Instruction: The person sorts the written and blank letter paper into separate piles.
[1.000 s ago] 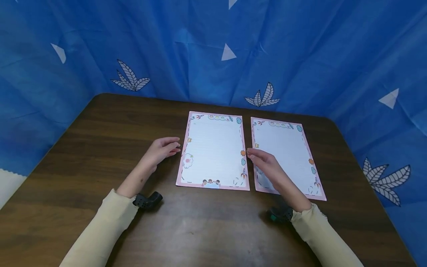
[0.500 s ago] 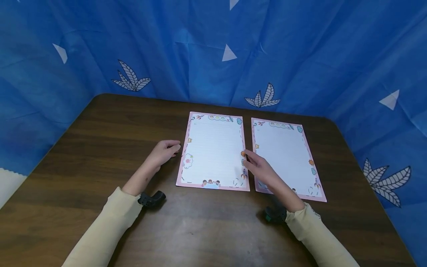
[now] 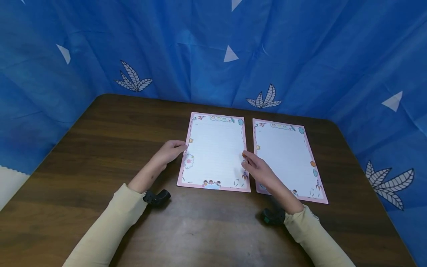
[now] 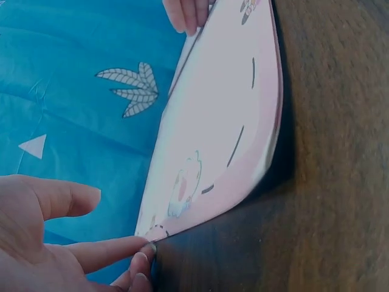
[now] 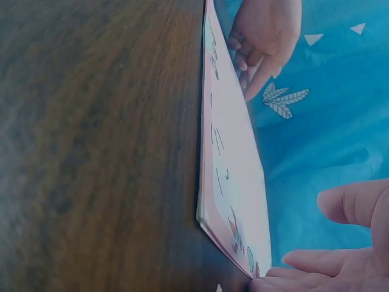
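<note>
Two pink-bordered sheets of lined writing paper, printed with small cartoons, lie on the table. My left hand [image 3: 169,152] is at the left edge of the left paper [image 3: 215,152]. In the left wrist view, its fingertips [image 4: 141,242] touch that edge, while the thumb [image 4: 76,199] stays apart above. Along the opposite edge, my right hand [image 3: 259,167] reaches over the gap between the papers. The right wrist view has its fingers [image 5: 310,261] touching the left paper's edge, thumb raised clear. The right paper [image 3: 283,152] lies partly behind my right hand and forearm.
The dark wooden table [image 3: 200,230] has rounded far corners. A blue curtain [image 3: 186,48] with leaf and triangle prints hangs behind and beside it. Black wrist devices [image 3: 156,197] sit on both wrists, close above the tabletop.
My left hand has moved right, up to the left paper's edge. My right hand has shifted left onto that paper's right border. Both papers stay in place on the table.
</note>
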Demonstrator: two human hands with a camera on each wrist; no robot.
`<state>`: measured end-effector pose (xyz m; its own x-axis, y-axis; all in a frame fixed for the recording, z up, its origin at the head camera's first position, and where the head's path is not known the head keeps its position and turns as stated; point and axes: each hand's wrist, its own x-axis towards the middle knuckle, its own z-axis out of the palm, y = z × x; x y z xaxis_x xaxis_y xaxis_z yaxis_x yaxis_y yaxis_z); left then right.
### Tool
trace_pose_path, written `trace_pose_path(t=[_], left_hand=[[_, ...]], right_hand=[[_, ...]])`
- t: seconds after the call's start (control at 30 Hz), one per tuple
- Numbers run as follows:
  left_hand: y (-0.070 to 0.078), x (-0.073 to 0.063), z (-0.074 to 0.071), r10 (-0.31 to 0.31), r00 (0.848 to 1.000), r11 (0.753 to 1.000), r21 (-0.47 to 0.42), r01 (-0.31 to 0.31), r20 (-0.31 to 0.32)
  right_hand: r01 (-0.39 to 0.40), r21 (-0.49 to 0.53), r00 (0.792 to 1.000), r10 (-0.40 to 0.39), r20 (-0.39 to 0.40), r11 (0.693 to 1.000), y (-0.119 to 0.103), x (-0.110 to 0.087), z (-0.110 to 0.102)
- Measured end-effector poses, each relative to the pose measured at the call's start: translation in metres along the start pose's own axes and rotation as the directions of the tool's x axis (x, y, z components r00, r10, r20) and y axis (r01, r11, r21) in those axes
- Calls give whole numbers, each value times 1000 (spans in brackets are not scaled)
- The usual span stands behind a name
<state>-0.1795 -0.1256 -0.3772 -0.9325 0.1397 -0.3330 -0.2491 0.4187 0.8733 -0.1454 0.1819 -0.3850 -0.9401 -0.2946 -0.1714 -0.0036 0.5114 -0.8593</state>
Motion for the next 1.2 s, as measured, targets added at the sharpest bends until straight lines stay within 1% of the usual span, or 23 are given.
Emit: trace_pose_path(t=[0.23, 0.3, 0.5, 0.6, 0.7, 0.8, 0.9, 1.03, 1.2], left_hand=[[-3, 4, 0, -13, 999, 999, -42, 11, -43], [-4, 4, -1, -7, 999, 998, -59, 4, -51], [-3, 5, -1, 4, 999, 996, -90, -8, -50], [-4, 8, 0, 19, 997, 997, -78, -25, -69], [-3, 13, 0, 35, 991, 999, -34, -40, -131], [-2, 18, 0, 26, 983, 1000, 21, -22, -182], [-1, 20, -1, 18, 983, 998, 59, -7, -183], [-1, 21, -1, 3, 985, 998, 63, 8, -172], [-2, 21, 0, -3, 984, 998, 61, 14, -179]], right_hand=[[-2, 3, 1000, 2, 4, 1000, 0, 0, -1], [-7, 1, 1000, 7, 0, 1000, -1, 0, -1], [-12, 1, 1000, 12, -1, 1000, -2, -1, 0], [-13, 12, 1000, 13, 5, 1000, -3, -1, 0], [-15, 22, 1000, 14, 7, 1000, -3, -1, 0], [-17, 28, 1000, 17, 9, 999, -3, -2, 0], [-21, 26, 1000, 20, 9, 999, -3, -2, 0], [-20, 21, 1000, 20, 7, 1000, -3, -2, 0], [-15, 23, 1000, 14, 13, 1000, -3, -2, -1]])
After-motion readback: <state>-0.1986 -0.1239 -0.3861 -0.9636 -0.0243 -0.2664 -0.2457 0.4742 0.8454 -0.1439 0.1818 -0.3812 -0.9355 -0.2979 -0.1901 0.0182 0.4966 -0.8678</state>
